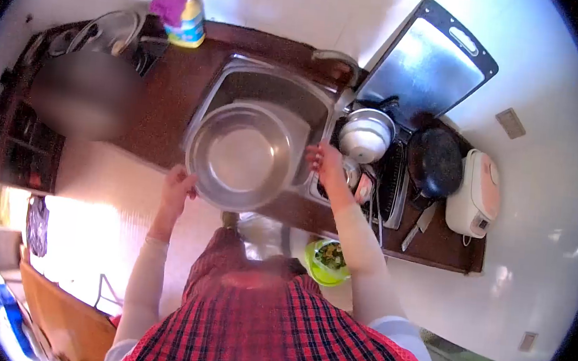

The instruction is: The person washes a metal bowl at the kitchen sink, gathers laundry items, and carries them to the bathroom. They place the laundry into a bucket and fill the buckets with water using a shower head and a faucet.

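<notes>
Basin: wide, round and shiny, over the front of the sink, its near rim reaching past the front edge of the countertop.

Left hand: at the basin's near-left rim, fingers curled; whether they grip it, I cannot tell.

Right hand: well apart from the left, just off the basin's right side, fingers loosely bent (blurred, so anything small in them is unclear).

Overhang risk: with support on one side only, the basin could tip over the front edge, and any water inside (none can be made out) would spill.

Bowls: stacked by the sink's right edge, near the right hand; a sideways knock could topple them.

Knife: near the countertop's front-right corner, handle toward the front edge; a brushing forearm could push it off.
</notes>
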Motion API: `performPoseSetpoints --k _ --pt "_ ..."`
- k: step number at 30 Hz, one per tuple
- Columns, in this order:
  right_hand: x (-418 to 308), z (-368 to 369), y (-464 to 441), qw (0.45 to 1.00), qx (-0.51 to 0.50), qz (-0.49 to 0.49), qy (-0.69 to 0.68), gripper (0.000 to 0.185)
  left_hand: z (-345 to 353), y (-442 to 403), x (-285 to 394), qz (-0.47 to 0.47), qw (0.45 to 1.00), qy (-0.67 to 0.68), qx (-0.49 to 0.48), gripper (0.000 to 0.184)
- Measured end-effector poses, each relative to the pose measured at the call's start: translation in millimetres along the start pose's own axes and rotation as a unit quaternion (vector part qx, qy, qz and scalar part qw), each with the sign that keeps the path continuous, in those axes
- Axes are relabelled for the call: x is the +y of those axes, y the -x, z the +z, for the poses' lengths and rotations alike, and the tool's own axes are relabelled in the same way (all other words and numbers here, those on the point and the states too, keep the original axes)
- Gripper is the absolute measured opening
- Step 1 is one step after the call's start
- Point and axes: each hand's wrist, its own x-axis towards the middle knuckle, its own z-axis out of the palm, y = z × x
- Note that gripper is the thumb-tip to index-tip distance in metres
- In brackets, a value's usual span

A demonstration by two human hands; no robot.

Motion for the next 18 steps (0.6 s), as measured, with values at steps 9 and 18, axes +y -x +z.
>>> performPoseSetpoints --k 9,18 --pt "-43 -11 -143 0.968 0.092 -0.004 -0.232 0.016 31 -203 33 -0.068 0.995 -0.033 -0.061 0.012" --pt "-50 -24 -154 0.933 0.165 0.072 -0.312 0.019 83 -251 -6 -0.124 0.983 -0.033 -0.13 0.015"
